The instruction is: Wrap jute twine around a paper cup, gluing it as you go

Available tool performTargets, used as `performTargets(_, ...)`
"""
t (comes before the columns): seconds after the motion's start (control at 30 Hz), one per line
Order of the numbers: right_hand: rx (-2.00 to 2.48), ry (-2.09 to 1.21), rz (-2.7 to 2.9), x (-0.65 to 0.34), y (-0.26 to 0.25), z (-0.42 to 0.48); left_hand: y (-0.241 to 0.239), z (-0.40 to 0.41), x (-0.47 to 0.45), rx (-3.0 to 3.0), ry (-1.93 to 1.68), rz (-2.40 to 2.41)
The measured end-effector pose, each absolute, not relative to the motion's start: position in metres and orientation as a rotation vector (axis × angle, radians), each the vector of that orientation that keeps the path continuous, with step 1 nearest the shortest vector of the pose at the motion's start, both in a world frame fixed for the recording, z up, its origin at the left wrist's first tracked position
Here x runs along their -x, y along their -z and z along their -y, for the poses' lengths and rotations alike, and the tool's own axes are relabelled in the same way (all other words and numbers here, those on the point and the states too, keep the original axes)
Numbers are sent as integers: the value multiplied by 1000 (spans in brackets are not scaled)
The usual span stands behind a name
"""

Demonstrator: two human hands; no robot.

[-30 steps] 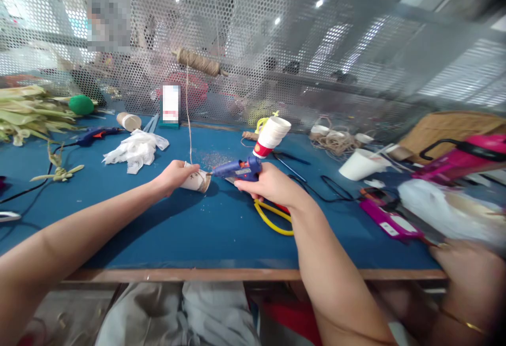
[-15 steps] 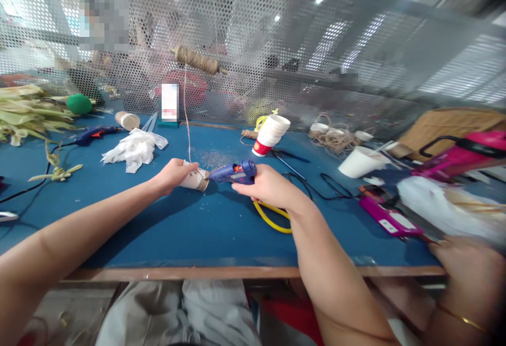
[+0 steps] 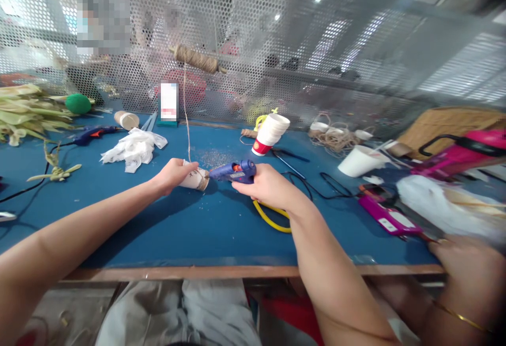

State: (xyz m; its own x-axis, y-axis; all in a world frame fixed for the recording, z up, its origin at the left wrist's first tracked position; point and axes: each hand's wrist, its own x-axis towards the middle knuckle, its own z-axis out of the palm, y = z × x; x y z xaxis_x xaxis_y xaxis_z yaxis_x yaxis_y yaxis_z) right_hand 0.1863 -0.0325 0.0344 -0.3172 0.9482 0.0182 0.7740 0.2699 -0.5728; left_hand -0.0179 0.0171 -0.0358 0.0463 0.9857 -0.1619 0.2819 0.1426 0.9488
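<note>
My left hand (image 3: 176, 175) is closed around a white paper cup (image 3: 194, 178) that lies on its side, its twine-wrapped end toward the right. From a spool of twine (image 3: 196, 59) on the mesh panel, a strand (image 3: 187, 114) runs down to the cup. My right hand (image 3: 269, 185) grips a blue glue gun (image 3: 234, 172), its nozzle at the cup's wrapped end; whether it touches, I cannot tell. Just below that hand lie yellow scissor-like handles (image 3: 272, 219), partly hidden by my wrist.
Behind stand stacked paper cups (image 3: 271, 134). Crumpled white plastic (image 3: 134, 148) and another glue gun (image 3: 97, 134) lie left. At right are a white cup (image 3: 361, 161), a purple power strip (image 3: 389, 217), cords, and another person's hand (image 3: 466, 261) by the table edge (image 3: 190, 272).
Both hands, the cup and the glue gun hold nearly the same place. Only a very slight shift of the whole view shows.
</note>
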Motion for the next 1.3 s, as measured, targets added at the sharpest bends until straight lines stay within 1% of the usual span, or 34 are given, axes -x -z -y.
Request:
performTargets(0.37,1560,-695,2136,-189,-29,26,37,-14,18,-1383,-925,-1421)
performTargets(0.67,1559,-764,2173,-189,-37,31,35,-11,16,-1356,-946,-1412)
performTargets(1.3,1568,-793,2078,-190,-26,20,34,-7,15,-1411,-964,-1384)
